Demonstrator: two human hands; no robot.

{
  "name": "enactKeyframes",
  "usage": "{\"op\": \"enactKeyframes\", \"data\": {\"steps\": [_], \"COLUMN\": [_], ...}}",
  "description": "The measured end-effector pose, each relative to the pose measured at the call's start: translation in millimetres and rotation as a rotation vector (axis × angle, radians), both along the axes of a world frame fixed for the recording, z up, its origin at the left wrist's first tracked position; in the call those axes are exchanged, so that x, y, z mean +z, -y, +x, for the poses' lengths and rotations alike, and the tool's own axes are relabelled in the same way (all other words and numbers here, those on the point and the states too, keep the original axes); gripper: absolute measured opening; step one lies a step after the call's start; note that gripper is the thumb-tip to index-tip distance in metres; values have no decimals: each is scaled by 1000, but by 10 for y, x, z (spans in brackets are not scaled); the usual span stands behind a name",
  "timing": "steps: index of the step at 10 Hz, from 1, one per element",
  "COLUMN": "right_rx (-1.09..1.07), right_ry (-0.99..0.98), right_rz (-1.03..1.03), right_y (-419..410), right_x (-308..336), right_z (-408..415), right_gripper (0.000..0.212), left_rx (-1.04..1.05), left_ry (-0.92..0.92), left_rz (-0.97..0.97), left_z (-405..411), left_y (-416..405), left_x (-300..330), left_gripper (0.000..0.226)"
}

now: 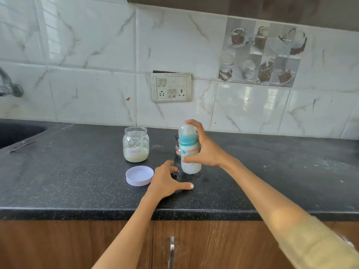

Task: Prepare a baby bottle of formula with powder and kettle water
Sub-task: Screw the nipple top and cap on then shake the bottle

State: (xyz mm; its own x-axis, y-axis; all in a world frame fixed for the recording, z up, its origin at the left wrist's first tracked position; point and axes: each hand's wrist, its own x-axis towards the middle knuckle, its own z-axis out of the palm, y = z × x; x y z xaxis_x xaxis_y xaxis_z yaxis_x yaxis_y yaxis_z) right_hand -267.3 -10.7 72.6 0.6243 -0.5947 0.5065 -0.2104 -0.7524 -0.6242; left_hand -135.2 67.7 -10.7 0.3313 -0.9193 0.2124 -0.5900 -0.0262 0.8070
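I am holding the clear plastic baby bottle with its teal collar and domed cap (190, 150) upright on the black speckled counter (272, 171), my right hand (206, 150) curling round it with the forefinger over the cap and the thumb pressing low on the body. My left hand (167, 181) is resting flat and spread on the counter just beside it, holding nothing, near the pale lilac lid (139, 175) lying before the open glass formula jar (136, 144). I am judging that the milky mix could leak if the collar is sitting loose, and a small metal vessel (177, 150) is standing close behind, ready to be knocked.
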Motion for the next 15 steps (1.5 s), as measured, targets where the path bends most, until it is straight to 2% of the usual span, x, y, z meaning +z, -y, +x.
{"op": "enactKeyframes", "data": {"steps": [1,2,3,5,6,7,8,9,10,11,13,14,15], "right_rx": [-72,18,-20,-12,-34,7,-60,-11,-30,9,-33,2,-44], "right_ry": [229,59,161,124,213,68,217,84,186,63,165,53,179], "right_rz": [37,14,50,18,3,-42,-12,-55,-22,-48,-36,-54,-29], "right_y": [60,51,58,18,63,33,82,72,74,65,79,46,83], "right_x": [-35,-18,13,62,54,34,-25,-44,-2,31,89,68,30], "right_z": [-35,-51,-53,18,11,2,-16,-10,-24,-14,-24,-17,-12], "right_gripper": [94,94,95,96,93,91,89,91,93,92,91,91,90], "left_rx": [1,1,1,0,-2,-1,0,-2,-5,-5,-13,-9,-8], "left_ry": [3,-2,7,0,-7,-3,-18,-19,-21,-26,-38,-36,-33], "left_rz": [7,7,13,23,32,16,17,6,10,10,11,0,5], "left_z": [16,9,9,-3,5,-1,18,6,14,17,17,4,19], "left_y": [0,6,-3,-12,-1,-17,-5,-4,-7,8,1,-15,1], "left_x": [-1,2,2,21,26,11,7,4,8,3,10,1,0], "left_gripper": [109,110,109,109,109,109,110,110,109,110,110,110,109]}}
